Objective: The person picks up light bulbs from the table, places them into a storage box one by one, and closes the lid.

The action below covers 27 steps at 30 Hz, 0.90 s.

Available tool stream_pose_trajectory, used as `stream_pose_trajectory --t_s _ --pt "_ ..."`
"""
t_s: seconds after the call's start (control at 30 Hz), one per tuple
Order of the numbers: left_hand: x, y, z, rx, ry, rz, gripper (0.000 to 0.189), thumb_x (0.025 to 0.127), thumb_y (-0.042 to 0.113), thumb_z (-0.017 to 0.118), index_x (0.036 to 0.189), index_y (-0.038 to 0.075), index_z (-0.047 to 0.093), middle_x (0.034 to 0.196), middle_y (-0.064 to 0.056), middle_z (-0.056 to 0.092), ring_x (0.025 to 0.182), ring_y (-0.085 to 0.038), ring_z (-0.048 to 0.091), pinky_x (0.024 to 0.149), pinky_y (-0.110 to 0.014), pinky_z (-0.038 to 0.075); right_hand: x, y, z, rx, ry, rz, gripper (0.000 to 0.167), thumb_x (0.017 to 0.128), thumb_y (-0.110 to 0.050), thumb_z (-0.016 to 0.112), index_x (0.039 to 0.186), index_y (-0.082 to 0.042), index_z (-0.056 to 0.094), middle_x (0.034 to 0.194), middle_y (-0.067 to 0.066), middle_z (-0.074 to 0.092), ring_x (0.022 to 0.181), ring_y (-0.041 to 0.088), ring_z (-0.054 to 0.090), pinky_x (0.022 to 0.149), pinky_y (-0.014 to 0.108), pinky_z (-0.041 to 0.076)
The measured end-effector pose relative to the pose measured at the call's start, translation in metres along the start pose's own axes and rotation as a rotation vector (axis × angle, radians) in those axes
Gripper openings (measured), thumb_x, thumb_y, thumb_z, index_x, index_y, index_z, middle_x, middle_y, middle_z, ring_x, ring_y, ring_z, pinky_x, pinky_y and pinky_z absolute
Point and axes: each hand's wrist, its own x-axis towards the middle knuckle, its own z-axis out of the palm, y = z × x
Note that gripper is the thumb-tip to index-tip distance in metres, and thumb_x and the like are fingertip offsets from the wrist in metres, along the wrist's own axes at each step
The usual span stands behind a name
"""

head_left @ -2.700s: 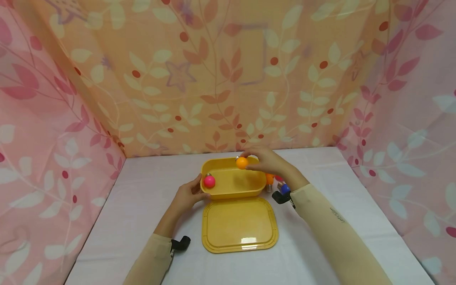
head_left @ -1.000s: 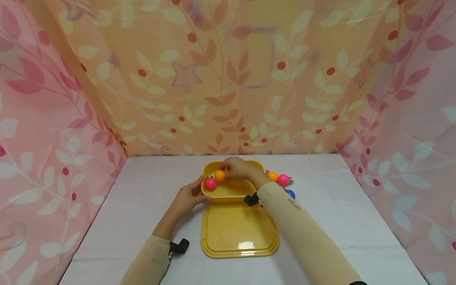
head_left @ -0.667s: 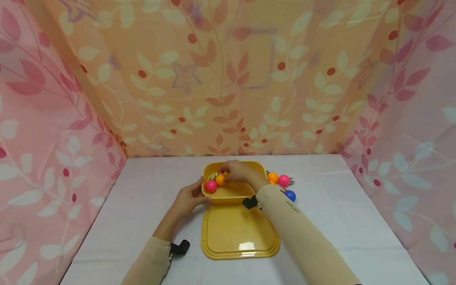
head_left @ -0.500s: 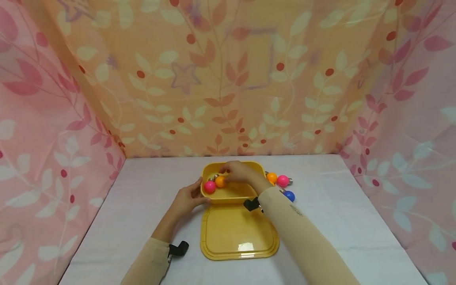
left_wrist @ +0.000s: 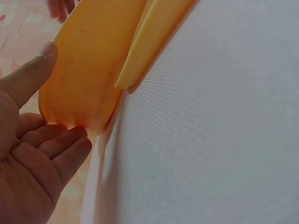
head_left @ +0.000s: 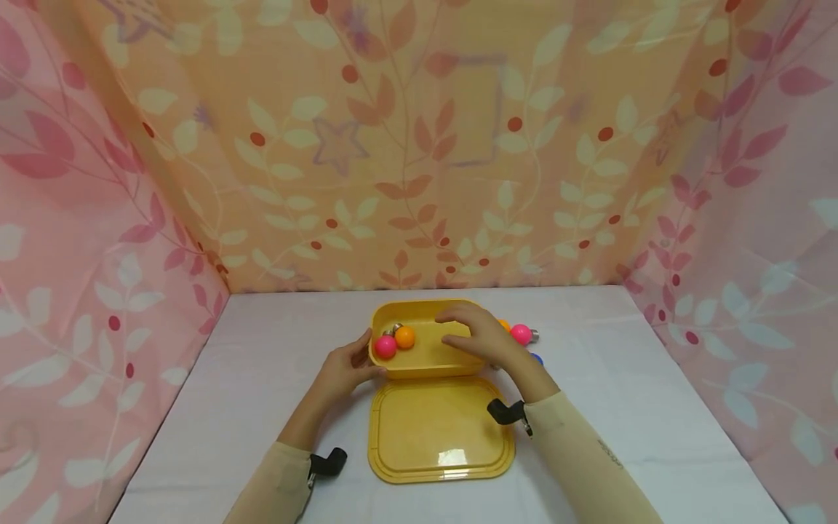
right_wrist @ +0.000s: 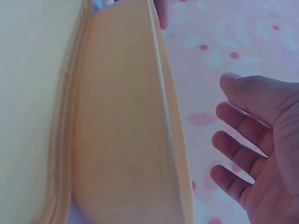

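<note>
Inside the yellow box (head_left: pixel 432 372), a pink light bulb (head_left: pixel 385 346) and an orange light bulb (head_left: pixel 405 337) lie side by side at the left end. My left hand (head_left: pixel 343 372) holds that end of the box; in the left wrist view the thumb lies on the long wall and the fingers against the end wall. Over the right part of the box my right hand (head_left: pixel 484 335) hovers, fingers spread and holding nothing. The right wrist view shows the same right hand (right_wrist: pixel 266 140) apart from the box wall (right_wrist: pixel 121 102).
The yellow lid (head_left: pixel 441 429) lies flat in front of the box. Right of the box are another pink bulb (head_left: pixel 521 334), an orange bulb (head_left: pixel 504 324) and a blue bulb (head_left: pixel 537 359), partly hidden by my right hand. A patterned cloth (head_left: pixel 406 145) backs the white table (head_left: pixel 281 320).
My right hand carried the orange bulb into the box, set it beside the pink one, let go and drew back to the right. My left hand stays at the box's left end.
</note>
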Motion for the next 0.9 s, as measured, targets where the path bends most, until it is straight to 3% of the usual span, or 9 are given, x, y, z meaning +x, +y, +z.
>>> stream_pose_trajectory --t_s 0.37,0.63,0.9 --pt "0.002 -0.002 0.003 0.011 0.011 -0.002 0.099 0.079 0.031 0.090 0.160 0.017 0.036 0.160 -0.006 0.043 0.140 -0.023 0.052 0.107 -0.032 0.049 -0.071 0.021 -0.023 0.057 0.216 0.107 0.038 0.088 -0.016 0.083 0.125 -0.016 0.073 0.132 0.000 0.067 0.129 0.024 0.056 0.113 0.054 0.045" --pt "-0.001 -0.005 0.004 0.009 0.012 -0.024 0.101 0.076 0.036 0.091 0.159 0.018 0.036 0.160 -0.003 0.044 0.139 -0.021 0.053 0.106 -0.030 0.050 -0.095 0.042 -0.041 0.080 0.268 0.212 0.037 0.089 -0.018 0.082 0.125 -0.014 0.073 0.133 0.002 0.066 0.132 0.028 0.054 0.113 0.060 0.043" --pt "0.000 0.000 0.001 0.043 0.012 -0.006 0.099 0.078 0.036 0.090 0.160 0.019 0.036 0.159 -0.003 0.046 0.139 -0.019 0.053 0.106 -0.029 0.049 -0.105 0.055 -0.059 0.063 0.294 0.340 0.045 0.089 -0.035 0.081 0.130 -0.019 0.070 0.138 0.003 0.063 0.137 0.032 0.049 0.115 0.066 0.037"
